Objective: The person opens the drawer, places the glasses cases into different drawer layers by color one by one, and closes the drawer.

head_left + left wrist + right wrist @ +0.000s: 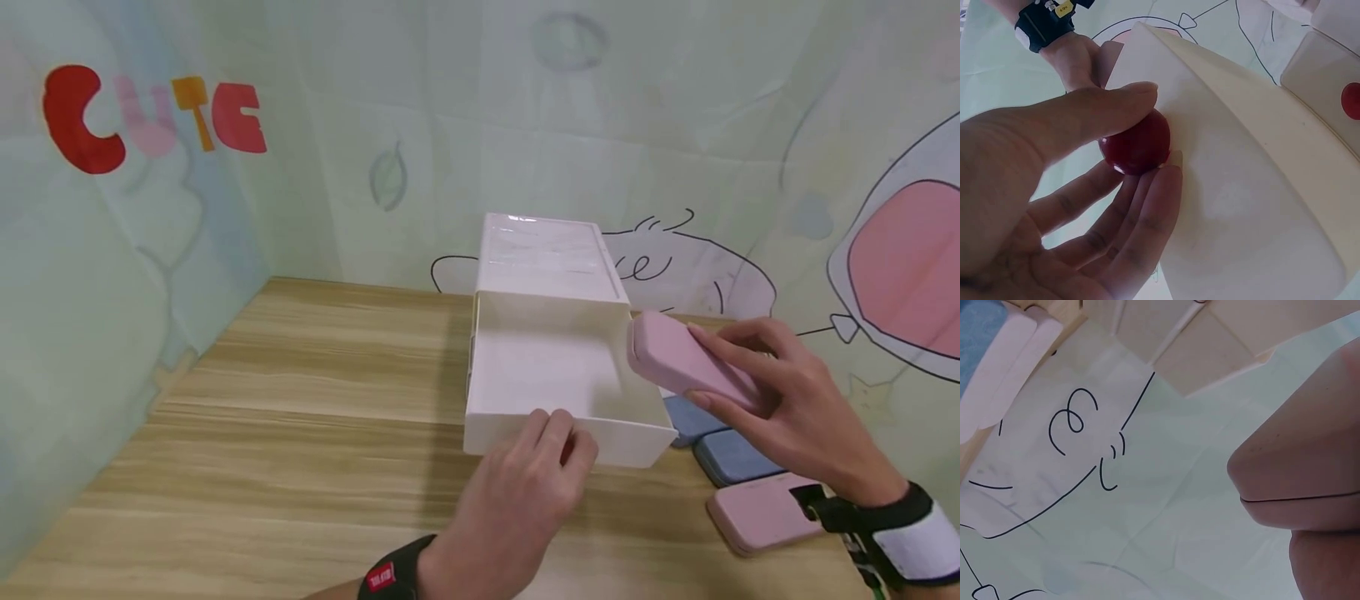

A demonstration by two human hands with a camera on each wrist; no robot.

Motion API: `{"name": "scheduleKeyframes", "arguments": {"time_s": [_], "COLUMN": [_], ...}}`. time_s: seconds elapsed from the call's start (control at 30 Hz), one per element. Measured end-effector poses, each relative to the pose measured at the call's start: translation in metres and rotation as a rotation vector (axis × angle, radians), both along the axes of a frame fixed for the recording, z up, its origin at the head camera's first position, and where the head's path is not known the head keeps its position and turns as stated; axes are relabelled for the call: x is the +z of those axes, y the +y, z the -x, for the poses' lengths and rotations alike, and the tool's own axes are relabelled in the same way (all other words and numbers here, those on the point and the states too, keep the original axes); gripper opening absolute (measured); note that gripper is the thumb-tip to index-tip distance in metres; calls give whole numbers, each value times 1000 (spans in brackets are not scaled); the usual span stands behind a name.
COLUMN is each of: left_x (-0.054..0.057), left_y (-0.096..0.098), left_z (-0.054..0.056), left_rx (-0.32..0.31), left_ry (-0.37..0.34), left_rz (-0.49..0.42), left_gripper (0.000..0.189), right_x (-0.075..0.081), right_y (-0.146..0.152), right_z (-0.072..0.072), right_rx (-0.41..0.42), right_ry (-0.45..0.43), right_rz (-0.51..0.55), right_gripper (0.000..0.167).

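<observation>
A white drawer (553, 354) stands pulled out of a white drawer box (551, 254) on the wooden table. My left hand (517, 492) is at the drawer's front panel; in the left wrist view, its thumb and fingers pinch a round red knob (1137, 144) there. In the head view the hand hides that knob. Above the drawer's right edge, my right hand (795, 400) grips a pink rounded case (690, 358), tilted, thumb on one side and fingers on the other. The right wrist view shows the case's seam close up.
Right of the drawer, two blue cases (738, 457) and another pink case (761, 512) lie on the wooden table (322, 400). A second red knob (1352, 100) shows on the box. A printed curtain (337, 150) hangs behind and at left.
</observation>
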State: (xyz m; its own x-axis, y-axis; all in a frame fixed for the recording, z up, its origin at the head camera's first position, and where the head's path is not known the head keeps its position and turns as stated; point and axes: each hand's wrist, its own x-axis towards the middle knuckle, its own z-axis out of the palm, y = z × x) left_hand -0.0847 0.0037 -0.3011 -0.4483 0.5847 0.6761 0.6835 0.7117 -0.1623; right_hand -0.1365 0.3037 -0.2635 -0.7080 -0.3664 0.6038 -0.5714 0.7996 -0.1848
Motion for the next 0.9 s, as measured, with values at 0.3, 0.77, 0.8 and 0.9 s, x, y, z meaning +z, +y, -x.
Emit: {"name": "scheduleKeyframes", "arguments": {"time_s": [0.3,0.77,0.8,0.9], "left_x": [-1,0,0,0], "left_y": [1,0,0,0], "left_z": [0,0,0,0], "left_rx": [-2,1,1,2], "left_ry": [3,-13,-14,-12], "left_rz": [-3,10,11,12], "left_gripper": [19,19,20,19], "right_x": [4,8,9,9], "right_y": [-5,-16,-16,-18], "right_z": [7,15,15,17], "right_rx": [31,35,39,51], "right_ry": [1,-16,-17,-16], "right_rz": [8,-20,-22,-29], "right_gripper": [70,74,74,73]}}
